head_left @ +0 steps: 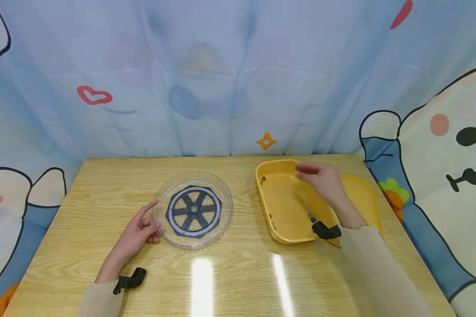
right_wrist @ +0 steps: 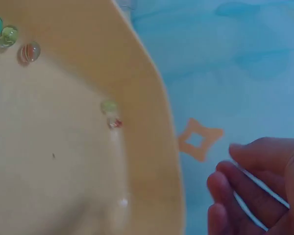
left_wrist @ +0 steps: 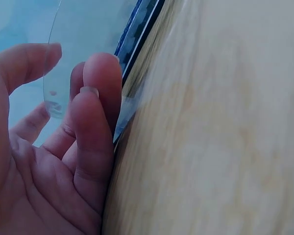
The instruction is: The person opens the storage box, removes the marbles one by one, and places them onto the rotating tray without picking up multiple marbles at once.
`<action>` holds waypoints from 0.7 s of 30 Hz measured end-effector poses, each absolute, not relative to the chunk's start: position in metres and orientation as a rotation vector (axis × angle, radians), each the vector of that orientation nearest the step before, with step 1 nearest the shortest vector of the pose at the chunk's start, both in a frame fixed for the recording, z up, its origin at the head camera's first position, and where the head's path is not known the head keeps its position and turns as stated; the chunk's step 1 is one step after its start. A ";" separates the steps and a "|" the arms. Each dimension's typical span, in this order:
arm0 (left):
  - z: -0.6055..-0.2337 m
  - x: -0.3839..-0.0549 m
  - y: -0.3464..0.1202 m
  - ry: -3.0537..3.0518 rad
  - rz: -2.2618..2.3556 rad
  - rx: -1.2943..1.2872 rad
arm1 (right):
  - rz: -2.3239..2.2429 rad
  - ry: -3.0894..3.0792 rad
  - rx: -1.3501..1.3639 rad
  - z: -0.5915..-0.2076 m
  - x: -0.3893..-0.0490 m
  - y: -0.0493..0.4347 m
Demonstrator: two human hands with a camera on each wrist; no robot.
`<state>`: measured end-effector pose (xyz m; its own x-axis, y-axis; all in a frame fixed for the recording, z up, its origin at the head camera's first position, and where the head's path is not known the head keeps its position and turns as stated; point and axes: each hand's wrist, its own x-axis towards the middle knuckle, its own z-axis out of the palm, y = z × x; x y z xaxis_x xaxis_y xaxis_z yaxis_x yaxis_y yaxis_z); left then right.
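My left hand is at the left rim of a clear round dish, thumb and index finger spread along its edge. The other fingers bend loosely low beside it in the left wrist view. Within the dish's outline shows a dark wheel-like piece with spokes and a pale ring. My right hand hovers over the far right part of a yellow bin, fingers loosely bent, nothing visible between them. Several glass marbles lie in the bin, among them a striped one and a green one.
A yellow lid lies on the wooden table to the right, partly under the right forearm. Behind and along both sides hangs a printed blue curtain. Light reflections streak the table's front.
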<state>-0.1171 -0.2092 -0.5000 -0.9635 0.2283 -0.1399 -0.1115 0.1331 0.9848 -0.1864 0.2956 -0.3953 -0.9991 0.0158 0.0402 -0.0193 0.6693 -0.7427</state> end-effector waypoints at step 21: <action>-0.500 -0.116 -0.207 2.167 1.910 0.064 | 1.367 -2.908 0.198 -0.463 -0.248 0.264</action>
